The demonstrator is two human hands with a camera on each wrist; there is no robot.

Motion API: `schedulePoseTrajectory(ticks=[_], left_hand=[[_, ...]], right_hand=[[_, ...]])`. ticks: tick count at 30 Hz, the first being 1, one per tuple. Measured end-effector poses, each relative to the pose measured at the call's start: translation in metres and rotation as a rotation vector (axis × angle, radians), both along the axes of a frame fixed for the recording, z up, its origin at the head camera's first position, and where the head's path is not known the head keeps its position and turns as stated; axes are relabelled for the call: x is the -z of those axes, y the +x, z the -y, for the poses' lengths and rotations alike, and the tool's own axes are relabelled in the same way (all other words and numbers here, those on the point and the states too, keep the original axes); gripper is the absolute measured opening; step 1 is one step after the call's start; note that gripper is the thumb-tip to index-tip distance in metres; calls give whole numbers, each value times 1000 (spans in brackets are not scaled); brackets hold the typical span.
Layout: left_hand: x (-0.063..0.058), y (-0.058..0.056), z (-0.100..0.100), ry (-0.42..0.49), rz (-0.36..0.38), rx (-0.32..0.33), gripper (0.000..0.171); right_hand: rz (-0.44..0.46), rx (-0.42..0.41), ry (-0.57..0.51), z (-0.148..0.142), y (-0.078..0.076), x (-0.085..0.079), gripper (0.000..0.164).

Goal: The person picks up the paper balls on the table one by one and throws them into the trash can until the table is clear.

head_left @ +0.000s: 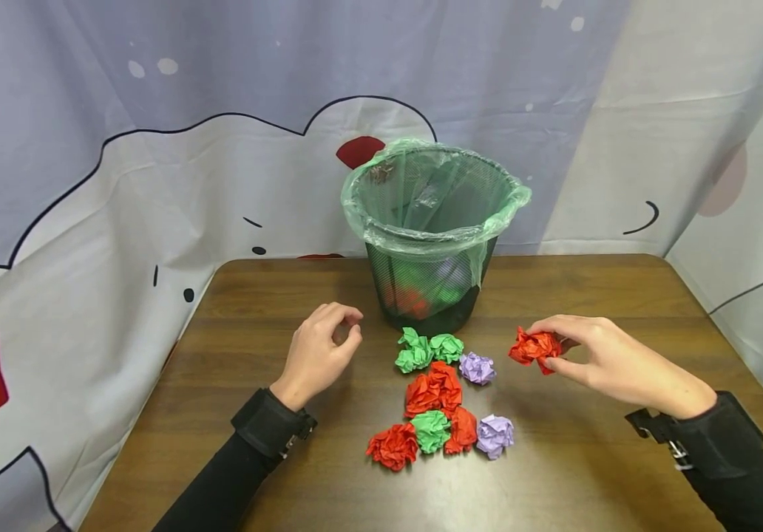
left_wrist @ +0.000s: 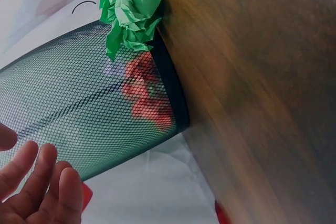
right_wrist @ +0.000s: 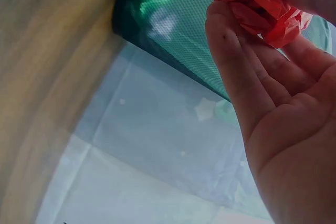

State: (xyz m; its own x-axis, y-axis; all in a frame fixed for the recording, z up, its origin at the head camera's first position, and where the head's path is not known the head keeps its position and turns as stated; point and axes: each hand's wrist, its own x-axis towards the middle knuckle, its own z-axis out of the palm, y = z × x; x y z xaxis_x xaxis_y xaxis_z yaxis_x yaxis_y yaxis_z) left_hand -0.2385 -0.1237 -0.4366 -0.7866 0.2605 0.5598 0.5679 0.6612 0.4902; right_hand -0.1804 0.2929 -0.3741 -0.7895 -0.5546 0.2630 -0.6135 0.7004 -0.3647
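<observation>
My right hand (head_left: 611, 362) pinches a crumpled red paper ball (head_left: 533, 349) between thumb and fingertips, above the table to the right of the paper pile. The right wrist view shows the same red ball (right_wrist: 262, 6) between the fingers. My left hand (head_left: 318, 358) hovers left of the pile, thumb and fingers loosely curved, with nothing in them. Between the hands lie two green balls (head_left: 415, 351) (head_left: 446, 347) touching, a purple ball (head_left: 477, 368), several red balls (head_left: 435, 390), another green ball (head_left: 431, 431) and a second purple ball (head_left: 495, 435).
A black mesh wastebasket (head_left: 436, 322) with a translucent green liner (head_left: 511, 203) stands behind the pile, near the table's back edge. Red, green and purple paper shows through its wall. A patterned curtain (head_left: 155, 192) hangs behind the wooden table (head_left: 275, 295).
</observation>
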Motion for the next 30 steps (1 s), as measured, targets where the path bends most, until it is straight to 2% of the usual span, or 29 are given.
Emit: schedulePoseTrajectory(ticks=[17,30], left_hand=[[8,4,0,-20,28,-7,15],[8,8,3,-35,40,-10,15]], right_hand=[[-230,51,6,-2,-10,-69,52],[-317,2,12,7,-27,-130,53]])
